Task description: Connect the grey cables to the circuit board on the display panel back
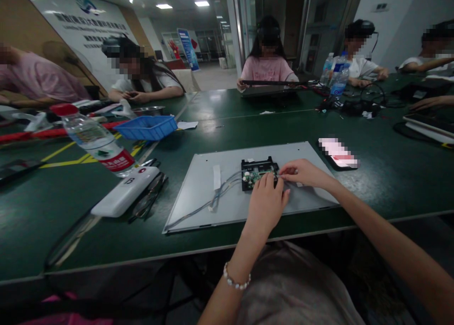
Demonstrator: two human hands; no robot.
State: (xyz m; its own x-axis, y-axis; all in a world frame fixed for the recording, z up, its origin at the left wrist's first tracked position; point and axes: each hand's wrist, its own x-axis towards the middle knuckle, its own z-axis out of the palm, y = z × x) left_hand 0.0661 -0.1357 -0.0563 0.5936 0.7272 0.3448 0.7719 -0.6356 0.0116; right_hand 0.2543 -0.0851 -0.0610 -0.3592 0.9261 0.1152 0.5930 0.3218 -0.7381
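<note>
A grey flat panel (191, 192) lies on the table in front of me. On its middle sits a black plastic frame (260, 163) with a green circuit board (250, 177) in it. My left hand (266, 199) rests on the near edge of the frame, fingers stretched over the board and thumb apart. At the frame's right side my right hand (301, 172) is closed in a pinch; what lies between its fingertips is too small to make out. Grey wires (202, 206) run from the board toward the panel's lower left corner. White tape (216, 177) sticks to the panel.
Left of the panel are a white power bank (126, 192), folded glasses (149, 199), a tilted-looking water bottle (102, 145) and a blue tray (147, 127). A phone (338, 153) lies to the right. Several people sit around the table; one across holds a dark panel (269, 89).
</note>
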